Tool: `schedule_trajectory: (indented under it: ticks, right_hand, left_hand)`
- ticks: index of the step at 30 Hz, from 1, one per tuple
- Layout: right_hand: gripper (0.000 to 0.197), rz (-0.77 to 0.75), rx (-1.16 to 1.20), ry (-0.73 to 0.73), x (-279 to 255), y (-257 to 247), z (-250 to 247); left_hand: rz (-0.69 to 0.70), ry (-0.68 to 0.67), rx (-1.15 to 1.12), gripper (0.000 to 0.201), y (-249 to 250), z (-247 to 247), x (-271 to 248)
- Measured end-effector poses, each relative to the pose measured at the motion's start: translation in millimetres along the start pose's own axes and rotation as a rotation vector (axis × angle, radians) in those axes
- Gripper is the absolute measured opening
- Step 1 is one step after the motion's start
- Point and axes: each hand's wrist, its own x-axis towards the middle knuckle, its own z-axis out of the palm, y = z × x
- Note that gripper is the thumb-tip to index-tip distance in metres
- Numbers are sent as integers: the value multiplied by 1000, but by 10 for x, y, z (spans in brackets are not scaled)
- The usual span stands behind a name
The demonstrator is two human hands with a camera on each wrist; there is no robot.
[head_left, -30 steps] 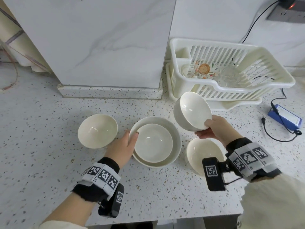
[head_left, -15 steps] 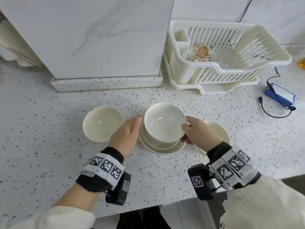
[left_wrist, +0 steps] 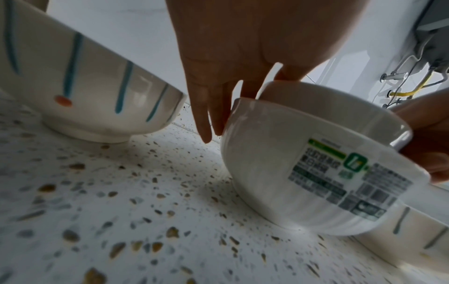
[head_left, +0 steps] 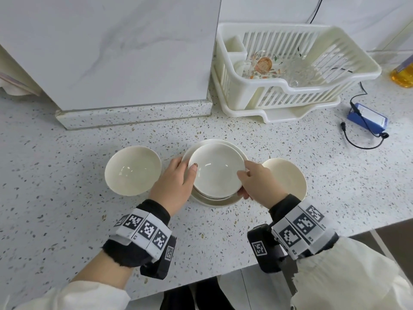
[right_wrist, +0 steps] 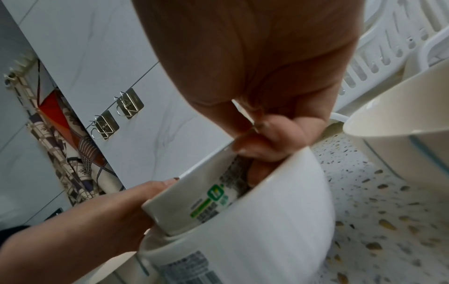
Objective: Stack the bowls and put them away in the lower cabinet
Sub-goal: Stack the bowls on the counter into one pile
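Observation:
Three white bowls sit nested as a stack (head_left: 215, 173) in the middle of the speckled counter. My right hand (head_left: 245, 180) pinches the top bowl's right rim (right_wrist: 189, 201), with fingers tucked between it and the bowl under it. My left hand (head_left: 186, 163) holds the stack's left side, thumb on the top rim, fingers (left_wrist: 206, 119) straight down the outer wall. A labelled bowl (left_wrist: 316, 163) rests on the counter. One loose striped bowl (head_left: 133, 171) stands to the left of the stack. Another loose bowl (head_left: 288, 175) stands to its right, partly behind my right wrist.
A white dish rack (head_left: 290, 92) with glassware stands at the back right. A blue device with a black cable (head_left: 367, 120) and a yellow bottle (head_left: 402, 74) lie farther right. A marble block (head_left: 111, 52) rises behind. The counter's front edge (head_left: 201, 280) is near my wrists.
My right hand brought the white bowl down from the right and set it into the stack. My left thumb moved onto that bowl's rim.

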Motion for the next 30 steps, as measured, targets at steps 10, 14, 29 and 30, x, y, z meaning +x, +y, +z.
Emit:
schedule_trajectory:
  ticks: [10,14,29,30]
  right_hand:
    - [28,-22,61,308,-79,326,-242]
    - [30,92,-101,501,-97,713,-382]
    - [40,392,402,214,-137,991,-445]
    - [37,378,450,214,-168,948,-473]
  left_hand:
    - [-37,18,21,46,41,47,11]
    - [-72,17,34,49,81,73,10]
    - [-137,44,17,45,74,128,10]
    - [-131,36,1,46,66,123,7]
